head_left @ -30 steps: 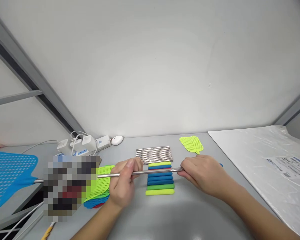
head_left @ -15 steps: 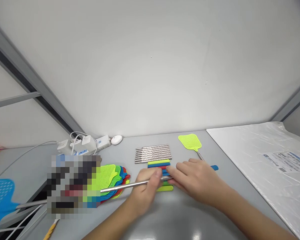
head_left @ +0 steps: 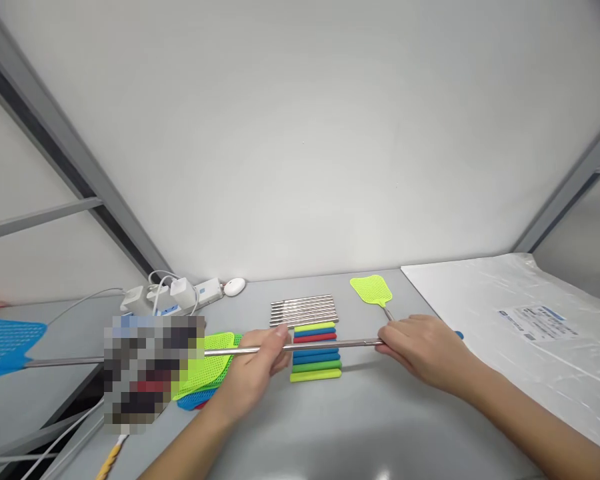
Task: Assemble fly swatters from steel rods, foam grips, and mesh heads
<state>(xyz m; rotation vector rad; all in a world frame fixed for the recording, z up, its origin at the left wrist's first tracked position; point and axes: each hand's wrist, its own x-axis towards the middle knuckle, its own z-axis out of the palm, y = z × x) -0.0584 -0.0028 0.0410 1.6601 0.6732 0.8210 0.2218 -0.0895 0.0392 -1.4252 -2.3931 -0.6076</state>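
Observation:
A blue fly swatter [head_left: 5, 347] is stretched across the view, its mesh head at the far left and its metal rod running level to the right. My left hand [head_left: 257, 367] is closed round the rod near its middle. My right hand [head_left: 425, 347] is wrapped round the handle end, and a blue tip shows past it. Below the rod lies a row of coloured handles [head_left: 316, 377] in yellow, green, blue and red. Behind them is a row of metal rods [head_left: 305, 310]. A yellow-green fly swatter [head_left: 373, 290] lies beyond my right hand, its handle hidden.
Stacked swatter heads [head_left: 215, 360] lie left of my left hand, beside a blurred-out patch. A power strip [head_left: 207, 292] with chargers and a white oval object [head_left: 235, 287] stand at the back left. A white wrapped board [head_left: 480, 300] covers the right side.
My hands have moved apart, the left one leftward and the right one rightward. More of the metal rod shows between them, and it now lies more level.

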